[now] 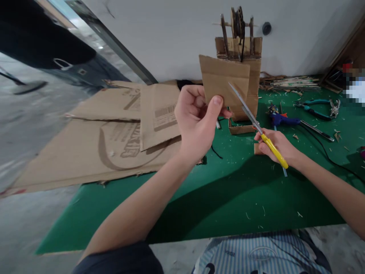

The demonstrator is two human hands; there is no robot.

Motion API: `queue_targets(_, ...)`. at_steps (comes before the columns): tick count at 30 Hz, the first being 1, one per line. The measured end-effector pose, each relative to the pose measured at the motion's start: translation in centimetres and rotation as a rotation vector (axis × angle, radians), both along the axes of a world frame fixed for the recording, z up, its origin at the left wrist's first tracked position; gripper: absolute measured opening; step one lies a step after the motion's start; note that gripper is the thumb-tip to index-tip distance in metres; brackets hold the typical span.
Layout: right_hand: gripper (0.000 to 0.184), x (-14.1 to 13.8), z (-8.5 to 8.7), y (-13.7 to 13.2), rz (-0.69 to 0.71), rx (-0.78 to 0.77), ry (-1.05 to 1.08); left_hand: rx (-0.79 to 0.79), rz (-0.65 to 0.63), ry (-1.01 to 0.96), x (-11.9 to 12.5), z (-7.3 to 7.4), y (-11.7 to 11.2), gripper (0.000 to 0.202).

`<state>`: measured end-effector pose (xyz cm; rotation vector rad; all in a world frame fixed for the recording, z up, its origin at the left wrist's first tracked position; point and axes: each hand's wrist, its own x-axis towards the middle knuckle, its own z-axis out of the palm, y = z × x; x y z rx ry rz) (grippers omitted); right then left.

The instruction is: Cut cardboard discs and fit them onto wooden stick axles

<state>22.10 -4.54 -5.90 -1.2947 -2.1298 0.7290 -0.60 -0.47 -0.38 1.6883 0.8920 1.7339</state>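
My left hand (199,118) pinches a flat piece of brown cardboard (224,78) by its lower edge, thumb in front, and holds it up above the table. In my right hand (276,146) is a pair of scissors (272,148) with yellow handles. Its blades look closed or nearly so, pointing up and left in front of the cardboard piece; whether they touch it I cannot tell. Behind stands a cardboard structure (253,87) with a spool (237,23) on a stick axle and a black cord. A small cardboard scrap (257,149) lies by my right hand.
Large cardboard sheets (71,146) cover the left of the green table (228,213). To the right lie a blue glue gun (285,120) with its cord, teal-handled pliers (316,108), a utility knife (318,130) and thin sticks (293,82). Another person (57,45) stands at the far left.
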Motion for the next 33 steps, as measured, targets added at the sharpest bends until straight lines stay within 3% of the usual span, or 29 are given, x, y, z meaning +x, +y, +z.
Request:
queue_targets(9, 0.046, -0.5, 0.6, -0.2, -0.064, 0.064, -0.062, 0.052, -0.029, 0.025, -0.3, 1.0, -0.4, 0.037)
queue_targets(21, 0.055, -0.2, 0.0, 0.3, -0.06, 0.012, 0.007, 0.062, -0.087, -0.098, -0.2, 0.1, 0.6, 0.034)
queue_targets(26, 0.056, -0.4, 0.2, 0.2, -0.061, -0.11, 0.075, 0.008, -0.103, -0.011, -0.5, 0.6, 0.6, 0.036)
queue_targets(33, 0.052, -0.4, 0.9, -0.1, -0.014, -0.127, 0.044, -0.07, -0.087, 0.229, -0.9, 2.6, -0.4, 0.052)
